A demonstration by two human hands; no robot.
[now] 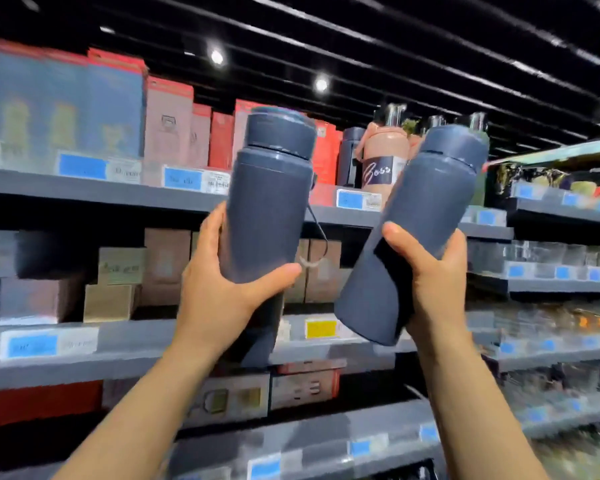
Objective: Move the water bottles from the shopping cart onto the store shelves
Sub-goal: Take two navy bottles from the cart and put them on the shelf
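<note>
Bottles aloft before the top shelf's front edge (118,192): left hand (222,292) grips the upright navy bottle (267,216), right hand (433,282) grips the tilted navy bottle (423,216), a gap between them.

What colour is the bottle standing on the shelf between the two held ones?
Pink bottle with a dark label band, in the head view.

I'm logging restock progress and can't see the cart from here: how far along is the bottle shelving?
Done: a dark bottle and a pink bottle already stand on the upper shelf, though who placed them is unknown. In hand: the left hand grips one navy bottle upright, the right hand grips another navy bottle tilted, both raised before that shelf. Left: setting both down; the cart is out of view.
</note>
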